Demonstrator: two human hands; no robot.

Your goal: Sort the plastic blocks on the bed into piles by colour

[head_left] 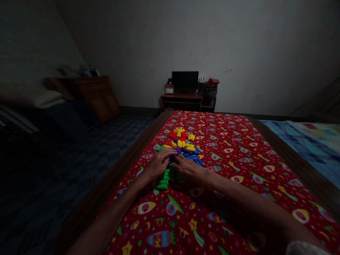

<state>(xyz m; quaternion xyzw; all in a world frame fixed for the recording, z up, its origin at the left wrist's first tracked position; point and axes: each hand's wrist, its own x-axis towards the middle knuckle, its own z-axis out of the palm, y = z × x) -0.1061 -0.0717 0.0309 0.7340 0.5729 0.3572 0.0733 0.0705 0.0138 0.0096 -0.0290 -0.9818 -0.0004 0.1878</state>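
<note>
My left hand (159,163) curls over the pile from the left, its fingertips on a purple plastic building block (175,152). From the right, my right hand (188,168) closes its bent fingers at the same purple piece; the exact grip is partly hidden by the fingers. Green blocks (165,179) lie in a joined row just below the hands. Blue blocks (196,159) are to the right of the hands. Beyond them lie yellow blocks (182,143) and red blocks (173,135), loosely heaped.
The blocks lie on a red patterned cloth (233,198) over a long table with dark wooden edges (132,148). A desk with a monitor (185,81) stands against the far wall. A wooden cabinet (98,97) is at left, a blue checked cover (300,141) at right.
</note>
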